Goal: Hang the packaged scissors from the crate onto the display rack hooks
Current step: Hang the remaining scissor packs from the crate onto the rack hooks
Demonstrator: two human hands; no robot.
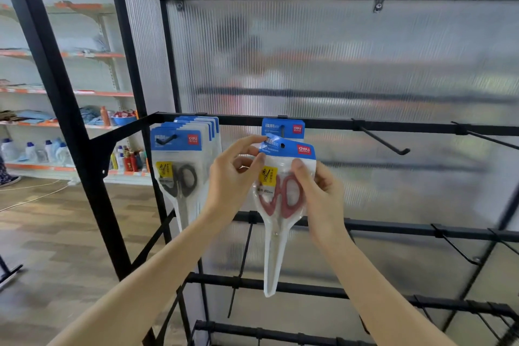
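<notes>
Both hands hold one pack of red-handled scissors [280, 196] in front of the display rack [337, 126], tip pointing to 6 o'clock. The left hand [233, 177] pinches the blue header card at its 10 o'clock corner; the right hand [317, 191] grips the pack's 3 o'clock edge. A hung pack [283, 128] sits just behind at 12 o'clock, and black-handled packs [179, 166] hang at 9 o'clock.

hung packs [179, 160] — left of empty hook [382, 142]
</notes>
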